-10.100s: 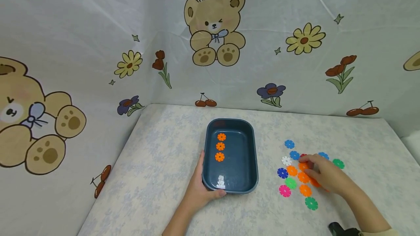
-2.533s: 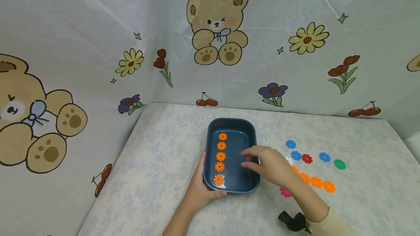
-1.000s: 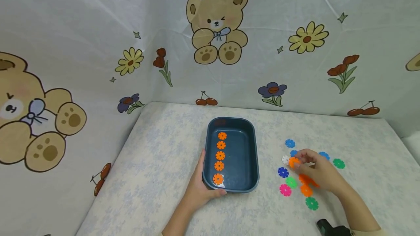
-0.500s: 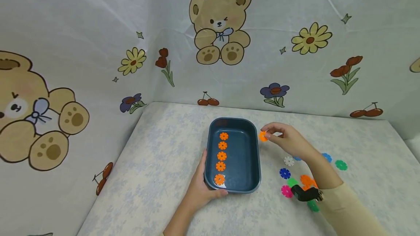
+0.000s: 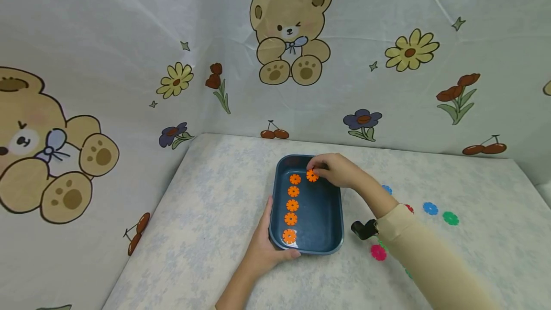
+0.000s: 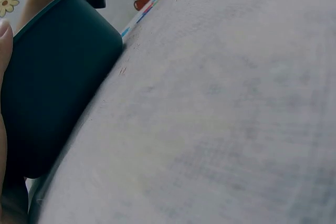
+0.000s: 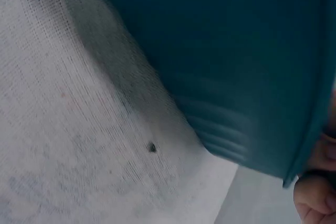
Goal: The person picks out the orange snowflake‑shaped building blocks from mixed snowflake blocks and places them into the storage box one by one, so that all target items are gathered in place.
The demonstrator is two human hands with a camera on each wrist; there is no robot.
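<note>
My left hand (image 5: 268,250) grips the near left corner of a dark blue tray (image 5: 340,233), with the thumb along its near rim. Over the tray's far end, my right hand (image 5: 337,169) pinches an orange snowflake disc (image 5: 312,175) between thumb and fingers. A column of several orange snowflake discs (image 5: 292,205) lies along the tray's left side. In the left wrist view, the tray's outer wall (image 6: 63,72) stands beside a bit of my left hand (image 6: 4,48). The right wrist view has the tray wall (image 7: 226,77) and part of my right hand (image 7: 315,195).
Loose discs lie right of the tray, partly hidden by my right sleeve (image 5: 422,248): a pink disc (image 5: 378,252), a blue disc (image 5: 430,208) and a green disc (image 5: 450,218) show. A black wrist device (image 5: 364,229) hangs from my right arm. A bear-print cloth (image 5: 301,109) stands behind the table.
More orange discs have joined the column in the tray. My right hand has picked another orange disc from the pile and carried it left over the tray. My left hand keeps its grip.
</note>
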